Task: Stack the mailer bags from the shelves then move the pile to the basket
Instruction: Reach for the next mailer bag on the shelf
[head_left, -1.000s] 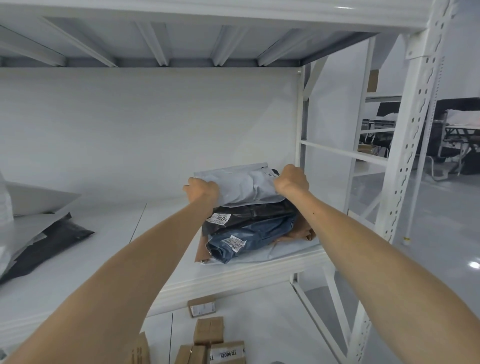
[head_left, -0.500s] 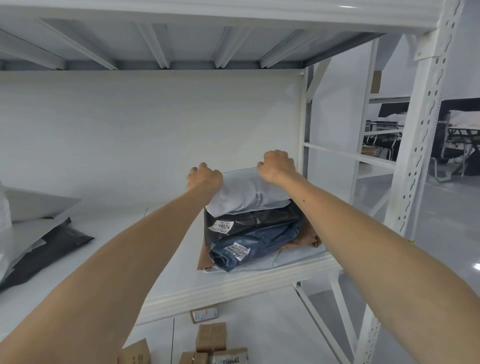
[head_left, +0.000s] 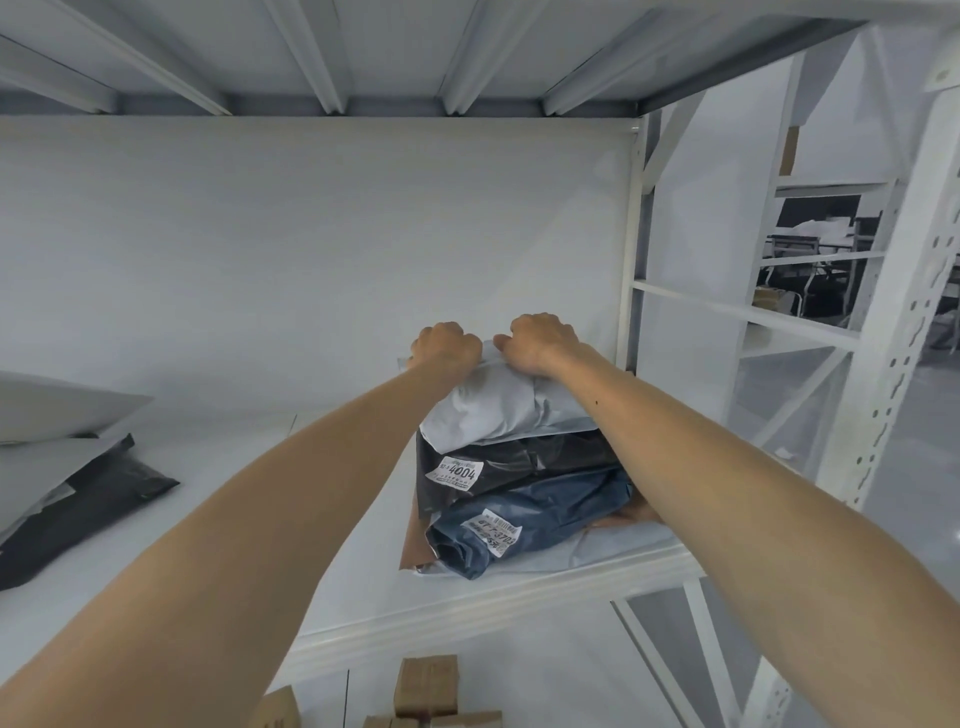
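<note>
Left hand (head_left: 447, 347) and right hand (head_left: 543, 343), both fisted, grip the far edge of the pale grey plastic mailer bag (head_left: 498, 410) topping the pile (head_left: 535, 514) at the 3 o'clock end of the white metal shelf (head_left: 374, 582). My read: the two-handed hold squares it over the black plastic mailer (head_left: 524, 460). Basket unseen.
</note>
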